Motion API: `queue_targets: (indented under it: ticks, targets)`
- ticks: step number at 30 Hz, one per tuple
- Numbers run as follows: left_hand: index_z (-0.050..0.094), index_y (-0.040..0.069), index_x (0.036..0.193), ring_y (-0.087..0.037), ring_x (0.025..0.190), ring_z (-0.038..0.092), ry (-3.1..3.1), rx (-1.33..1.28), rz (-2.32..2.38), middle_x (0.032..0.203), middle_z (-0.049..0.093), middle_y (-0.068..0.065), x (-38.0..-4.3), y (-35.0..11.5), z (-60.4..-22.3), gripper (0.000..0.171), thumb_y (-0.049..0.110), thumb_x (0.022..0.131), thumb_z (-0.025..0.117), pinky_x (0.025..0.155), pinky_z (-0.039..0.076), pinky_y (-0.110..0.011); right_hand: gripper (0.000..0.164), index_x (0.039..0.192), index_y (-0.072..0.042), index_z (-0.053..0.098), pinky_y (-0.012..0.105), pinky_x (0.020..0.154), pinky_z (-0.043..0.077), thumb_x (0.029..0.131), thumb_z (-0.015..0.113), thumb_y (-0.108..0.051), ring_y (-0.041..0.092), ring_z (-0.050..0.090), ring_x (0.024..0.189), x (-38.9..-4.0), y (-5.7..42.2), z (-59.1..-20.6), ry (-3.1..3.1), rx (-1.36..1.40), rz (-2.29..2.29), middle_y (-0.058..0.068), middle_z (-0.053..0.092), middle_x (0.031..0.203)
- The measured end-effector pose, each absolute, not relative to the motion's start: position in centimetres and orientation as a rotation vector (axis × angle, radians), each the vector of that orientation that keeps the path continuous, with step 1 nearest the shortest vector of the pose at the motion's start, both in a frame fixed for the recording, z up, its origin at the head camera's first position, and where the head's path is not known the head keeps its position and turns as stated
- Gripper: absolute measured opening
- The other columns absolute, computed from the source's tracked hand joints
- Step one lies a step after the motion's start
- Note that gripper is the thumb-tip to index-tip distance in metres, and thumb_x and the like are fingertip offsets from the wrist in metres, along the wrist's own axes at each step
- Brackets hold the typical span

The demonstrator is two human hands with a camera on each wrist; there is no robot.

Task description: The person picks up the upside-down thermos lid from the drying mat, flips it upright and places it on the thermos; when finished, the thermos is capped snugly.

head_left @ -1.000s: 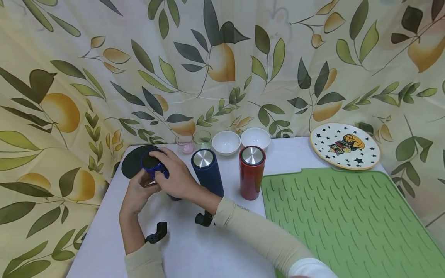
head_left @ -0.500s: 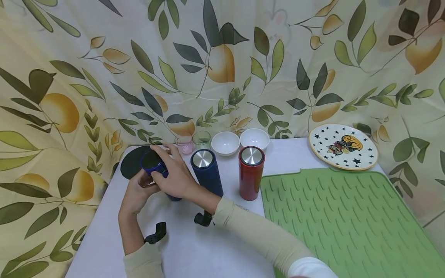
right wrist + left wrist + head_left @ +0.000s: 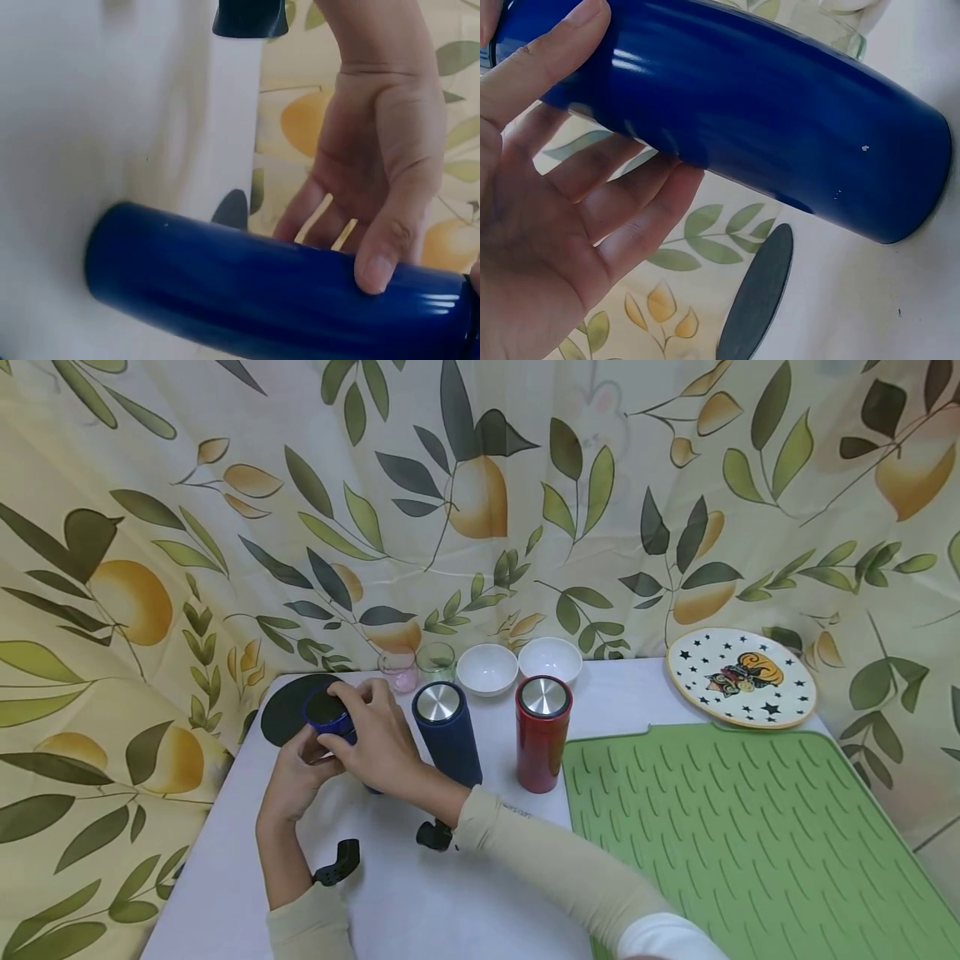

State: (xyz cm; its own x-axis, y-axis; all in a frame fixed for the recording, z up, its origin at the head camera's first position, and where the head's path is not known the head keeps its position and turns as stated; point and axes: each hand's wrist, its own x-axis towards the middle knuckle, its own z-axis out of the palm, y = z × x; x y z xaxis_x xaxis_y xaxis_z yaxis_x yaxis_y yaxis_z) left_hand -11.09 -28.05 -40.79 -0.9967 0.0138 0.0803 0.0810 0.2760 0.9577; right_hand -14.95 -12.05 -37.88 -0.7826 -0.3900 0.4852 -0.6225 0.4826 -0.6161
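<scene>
At the left of the table in the head view, both hands are on a glossy blue bottle (image 3: pixel 742 105) with a dark-topped lid (image 3: pixel 327 708). My left hand (image 3: pixel 296 777) grips the upper body, thumb on one side and fingers on the other. My right hand (image 3: pixel 382 743) holds the lid from above, its thumb and fingers around the rim. In the right wrist view the bottle's base (image 3: pixel 112 255) is down at the white tabletop, and the body leans in the wrist views. Small chips mark its paint near the base. Most of the bottle is hidden behind the hands in the head view.
A dark blue bottle (image 3: pixel 453 739) and a red bottle (image 3: pixel 542 743) stand to the right. Behind are two white bowls (image 3: pixel 487 670), a pink glass (image 3: pixel 397 670) and a green glass (image 3: pixel 436 662). Also here: black round mat (image 3: pixel 281 718), green mat (image 3: pixel 735 827), star-patterned plate (image 3: pixel 693 681).
My right hand has turned slightly around the lid, its thumb shifting left and its wrist a little down and left. My left hand and the bottle stay almost in place.
</scene>
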Motion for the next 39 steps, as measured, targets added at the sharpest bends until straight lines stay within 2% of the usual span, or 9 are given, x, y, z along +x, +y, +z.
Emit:
queue_targets:
  ticks: [4,7,9,15,21,24,30,35,39]
  targets:
    - [0.047,0.01,0.132,-0.018,0.098,0.06,-2.463,-0.107,-1.856,0.118,0.057,-0.015,-11.3,-28.2,-41.2,0.061,-0.004,0.077,0.07,0.074,0.054,-0.028,0.073,0.14,-0.031,0.031,0.028,0.078,0.047,0.079,0.069,-0.04,0.017,0.046,0.101,-15.0,-12.0,-38.0,-2.469,0.847,1.241,0.007,0.036,0.123]
    - [0.049,0.011,0.132,-0.022,0.101,0.059,-2.458,-0.112,-1.849,0.117,0.058,-0.011,-11.7,-28.7,-41.9,0.062,-0.002,0.076,0.072,0.076,0.053,-0.028,0.077,0.144,-0.036,0.02,0.038,0.088,0.046,0.082,0.066,-0.029,0.02,0.042,0.116,-15.4,-11.6,-37.8,-2.453,0.921,1.408,0.005,0.027,0.14]
    - [0.05,0.013,0.131,-0.024,0.102,0.058,-2.453,-0.098,-1.847,0.116,0.059,-0.01,-12.0,-29.0,-42.5,0.063,0.0,0.074,0.074,0.077,0.053,-0.028,0.073,0.144,-0.033,0.023,0.041,0.094,0.043,0.083,0.06,-0.019,0.019,0.037,0.124,-15.7,-11.4,-37.5,-2.432,0.994,1.512,0.001,0.024,0.146]
    - [0.05,0.015,0.131,-0.023,0.102,0.058,-2.451,-0.082,-1.861,0.116,0.059,-0.009,-12.0,-29.2,-42.5,0.066,0.003,0.072,0.077,0.078,0.053,-0.028,0.058,0.137,-0.023,0.042,0.03,0.089,0.046,0.084,0.057,-0.01,0.012,0.046,0.116,-16.1,-11.2,-37.4,-2.45,1.064,1.578,-0.001,0.039,0.137]
    - [0.05,0.004,0.128,-0.024,0.1,0.059,-2.436,-0.074,-1.88,0.113,0.06,-0.011,-11.4,-28.5,-41.5,0.057,-0.006,0.075,0.071,0.075,0.054,-0.028,0.058,0.132,-0.021,0.044,0.026,0.084,0.047,0.081,0.071,-0.028,0.014,0.048,0.105,-15.5,-11.9,-38.1,-2.439,0.915,1.42,0.006,0.04,0.12]
    - [0.05,0.004,0.126,-0.022,0.096,0.061,-2.435,-0.058,-1.887,0.112,0.06,-0.009,-11.5,-28.6,-41.7,0.054,-0.006,0.076,0.07,0.074,0.054,-0.029,0.063,0.131,-0.022,0.043,0.025,0.081,0.046,0.078,0.073,-0.036,0.015,0.047,0.1,-15.2,-12.3,-38.4,-2.437,0.834,1.326,0.006,0.04,0.116]
    - [0.051,0.01,0.129,-0.019,0.094,0.06,-2.442,-0.071,-1.854,0.112,0.06,-0.007,-12.1,-29.1,-42.9,0.058,-0.002,0.076,0.072,0.073,0.054,-0.03,0.078,0.142,-0.027,0.027,0.033,0.088,0.046,0.078,0.071,-0.032,0.016,0.044,0.11,-15.6,-11.9,-38.2,-2.418,0.91,1.46,0.004,0.031,0.132]
    - [0.051,0.01,0.128,-0.024,0.097,0.059,-2.423,-0.101,-1.886,0.113,0.059,-0.01,-12.2,-29.2,-42.8,0.062,0.001,0.072,0.076,0.076,0.054,-0.03,0.067,0.142,-0.026,0.031,0.036,0.095,0.042,0.082,0.058,-0.012,0.011,0.038,0.123,-16.3,-11.4,-37.4,-2.395,1.087,1.648,-0.005,0.03,0.144]
    - [0.052,0.008,0.127,-0.028,0.098,0.058,-2.424,-0.086,-1.907,0.111,0.059,-0.011,-11.9,-28.7,-42.0,0.06,-0.002,0.073,0.075,0.075,0.054,-0.031,0.062,0.14,-0.027,0.035,0.031,0.089,0.045,0.085,0.061,-0.016,0.011,0.045,0.115,-16.2,-11.5,-37.5,-2.433,1.06,1.592,0.0,0.039,0.136]
